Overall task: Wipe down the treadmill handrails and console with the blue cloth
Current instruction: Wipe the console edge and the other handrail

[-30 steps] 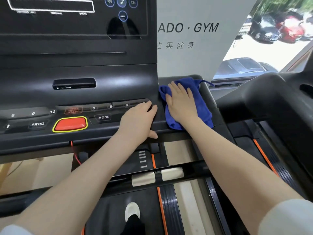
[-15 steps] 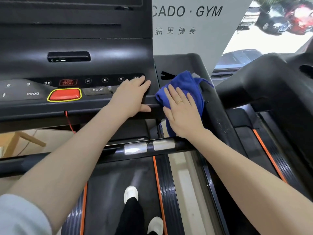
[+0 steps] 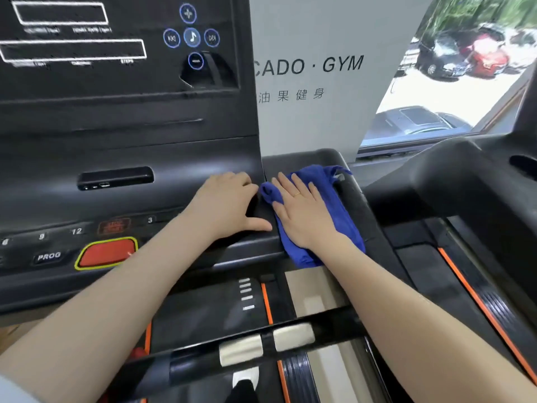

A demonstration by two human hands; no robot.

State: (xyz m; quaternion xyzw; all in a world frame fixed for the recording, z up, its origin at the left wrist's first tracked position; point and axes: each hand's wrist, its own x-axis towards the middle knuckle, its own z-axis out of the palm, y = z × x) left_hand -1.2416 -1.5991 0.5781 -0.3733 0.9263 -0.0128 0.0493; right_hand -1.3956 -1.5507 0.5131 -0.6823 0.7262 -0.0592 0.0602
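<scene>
The blue cloth (image 3: 337, 210) lies spread on the black right handrail (image 3: 360, 199), just right of the console (image 3: 122, 158). My right hand (image 3: 302, 210) lies flat on the cloth, fingers together and pointing away from me, pressing it onto the rail. My left hand (image 3: 226, 205) rests palm down on the console's right lower corner, thumb out toward the cloth, holding nothing. The cloth's lower end hangs over the rail's front edge.
A red stop button (image 3: 106, 253) with a yellow rim and the PROG key (image 3: 48, 256) sit left of my left arm. A black crossbar with silver grip plates (image 3: 267, 343) runs below my arms. Another treadmill's handrail (image 3: 470, 181) stands to the right, a window behind it.
My right hand has slid the cloth forward, away from me, up the handrail from its front edge. My left hand moved up the console corner. The view tilted upward.
</scene>
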